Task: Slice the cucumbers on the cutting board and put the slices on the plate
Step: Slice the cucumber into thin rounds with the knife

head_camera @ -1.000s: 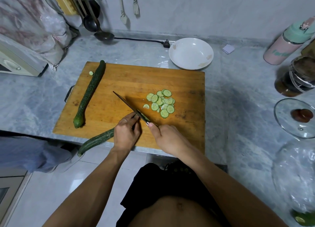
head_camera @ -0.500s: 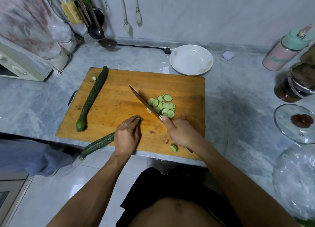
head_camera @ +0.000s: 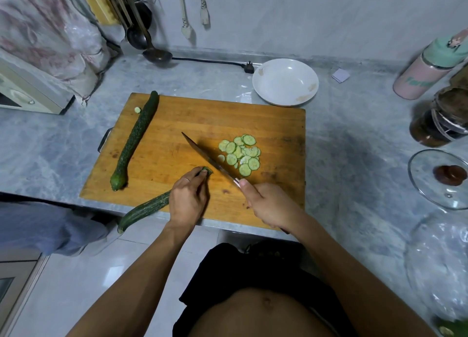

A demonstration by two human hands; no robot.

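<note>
- The wooden cutting board point(head_camera: 177, 144) lies flat on the grey counter point(head_camera: 354, 159).
- The left hand point(head_camera: 188, 197) sits at the near edge of the board, with its fingers curled down on a cucumber point(head_camera: 144, 209).
- That cucumber sticks out past the near edge of the board, and its cut end peeks out at the fingertips point(head_camera: 202, 172).
- The right hand point(head_camera: 271, 205) is wrapped around the handle of a knife point(head_camera: 207, 157) at the near edge of the board.
- The knife blade points across the middle of the board, just beside the cut end.
- A pile of round cucumber slices point(head_camera: 241, 153) lies on the board, on the far side of the blade from the left hand.
- A second, whole cucumber point(head_camera: 134, 139) lies along the left side of the board, with one small cut piece point(head_camera: 137, 109) beside its far tip.
- The white plate point(head_camera: 285, 82) stands on the counter, just past the far right corner of the board.
</note>
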